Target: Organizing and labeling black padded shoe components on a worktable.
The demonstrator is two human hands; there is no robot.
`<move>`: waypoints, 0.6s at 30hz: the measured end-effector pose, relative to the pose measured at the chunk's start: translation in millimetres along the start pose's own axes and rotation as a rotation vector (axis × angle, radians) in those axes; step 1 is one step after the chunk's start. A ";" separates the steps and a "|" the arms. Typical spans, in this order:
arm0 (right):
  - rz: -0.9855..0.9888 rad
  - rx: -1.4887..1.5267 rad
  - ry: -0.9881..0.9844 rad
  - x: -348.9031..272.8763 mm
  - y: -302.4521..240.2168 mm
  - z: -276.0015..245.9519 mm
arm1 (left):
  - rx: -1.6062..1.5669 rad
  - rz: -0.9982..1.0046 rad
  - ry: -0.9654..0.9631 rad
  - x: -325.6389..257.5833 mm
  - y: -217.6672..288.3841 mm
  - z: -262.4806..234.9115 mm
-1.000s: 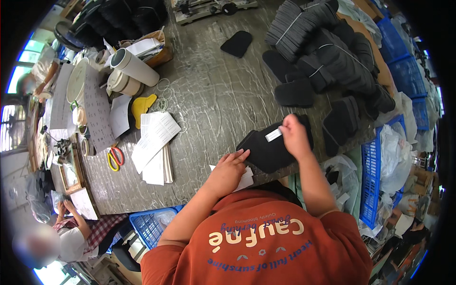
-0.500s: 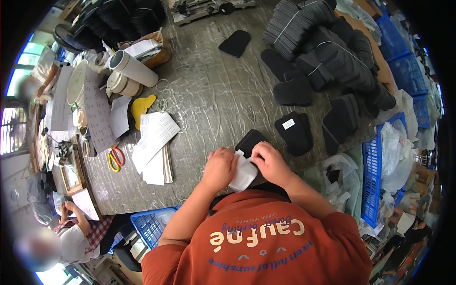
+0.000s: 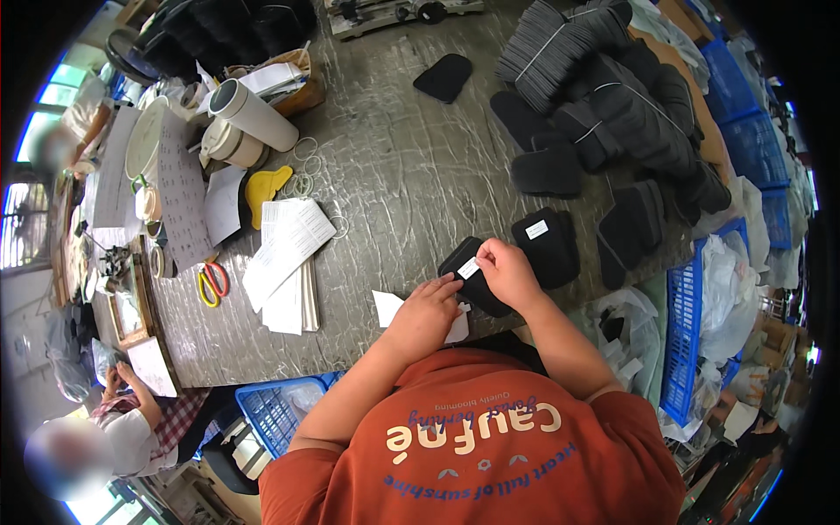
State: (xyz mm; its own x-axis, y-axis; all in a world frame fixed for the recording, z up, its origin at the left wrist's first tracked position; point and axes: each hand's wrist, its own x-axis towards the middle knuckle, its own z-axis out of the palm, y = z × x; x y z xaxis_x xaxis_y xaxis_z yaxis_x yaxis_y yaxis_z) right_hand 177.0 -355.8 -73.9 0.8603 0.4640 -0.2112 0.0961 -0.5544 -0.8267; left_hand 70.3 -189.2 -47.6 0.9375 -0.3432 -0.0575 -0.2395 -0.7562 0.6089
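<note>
A dark rounded pad (image 3: 482, 292) lies on the table close to my body, a small white label (image 3: 468, 269) on its face. The bent, pinched fingers of my right hand (image 3: 508, 275) are at the label's right end. My left hand (image 3: 427, 312) rests with fingers stretched out, their tips on the pad's left edge beside the label. Partly hidden beneath this hand is a white label sheet (image 3: 388, 306). Just right of my right hand sits a small stack of dark pads (image 3: 551, 254), its top one bearing a similar white label (image 3: 535, 229).
Bundled dark pads (image 3: 630, 114) are heaped at the far right. Left lie printed papers (image 3: 289, 249), scissors (image 3: 213, 283), rubber bands (image 3: 304, 166) and a white tumbler (image 3: 255, 115). Blue crates (image 3: 685, 328) flank the table. Another person's hands (image 3: 122, 376) show at far left.
The white sheet has gone from between my hands to under my left hand. Both hands have moved onto the pad, which now shows a white label.
</note>
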 end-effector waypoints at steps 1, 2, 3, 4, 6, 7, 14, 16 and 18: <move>-0.001 0.000 -0.001 0.2 -0.3 0.5 | 0.002 -0.001 0.004 -0.2 -0.1 0.9; -0.006 -0.019 0.005 0.4 -0.3 1.1 | 0.004 -0.002 0.008 -0.3 -0.2 1.8; -0.012 -0.038 0.012 0.5 -0.2 1.6 | 0.004 -0.002 0.009 -0.2 -0.6 2.8; -0.012 -0.038 0.011 0.5 0.1 2.1 | 0.012 -0.004 0.008 0.2 -0.8 3.3; -0.026 -0.050 0.025 0.6 1.3 3.5 | 0.019 -0.005 0.007 1.4 0.1 2.8; -0.025 -0.050 0.025 0.6 2.2 3.9 | 0.055 0.001 -0.009 3.2 2.5 -0.5; -0.013 0.057 0.103 -0.3 5.0 7.6 | 0.185 -0.012 -0.050 4.8 3.5 3.4; 0.011 0.069 0.129 0.0 2.5 8.3 | 0.187 -0.011 -0.055 5.2 3.8 3.5; 0.072 -0.028 0.123 1.3 1.8 8.8 | 0.189 -0.009 -0.059 5.5 4.2 3.2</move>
State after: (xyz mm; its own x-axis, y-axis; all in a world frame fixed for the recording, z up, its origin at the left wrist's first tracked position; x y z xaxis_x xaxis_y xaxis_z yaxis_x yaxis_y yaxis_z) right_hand 173.9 -350.2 -80.2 0.9201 0.3350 -0.2028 0.0440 -0.6030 -0.7965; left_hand 73.6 -196.1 -48.0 0.9247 -0.3637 -0.1126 -0.2792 -0.8489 0.4488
